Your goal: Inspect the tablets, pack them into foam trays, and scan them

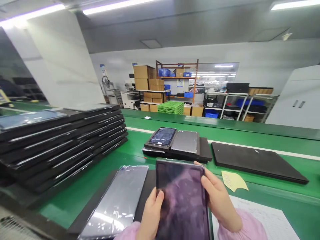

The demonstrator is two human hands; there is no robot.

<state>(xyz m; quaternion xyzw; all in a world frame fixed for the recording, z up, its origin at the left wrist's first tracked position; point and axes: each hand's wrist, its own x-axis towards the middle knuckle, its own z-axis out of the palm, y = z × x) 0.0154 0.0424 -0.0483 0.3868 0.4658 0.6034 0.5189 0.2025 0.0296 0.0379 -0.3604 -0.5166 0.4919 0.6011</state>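
Note:
A tablet (183, 203) with a dark, glossy screen faces me, held upright between both hands at the bottom centre. My left hand (152, 211) grips its left edge, thumb on the front. On the opposite edge, my right hand (218, 196) is closed around the upper side; the fingers behind the tablet are hidden. To the left lies a grey tablet in clear film (120, 200) on a black foam sheet (82, 216). Just beyond my hands, a dark-screened tablet (163, 136) and a grey-backed tablet (185, 141) rest on black foam trays (205, 150).
Tall stacked black foam trays (62, 143) holding film-wrapped tablets stand at the left. Flat black foam sheets (257, 161) lie at the right on the green bench (135, 153). A yellow note (234, 181) and a written paper sheet (265, 216) sit near my right hand.

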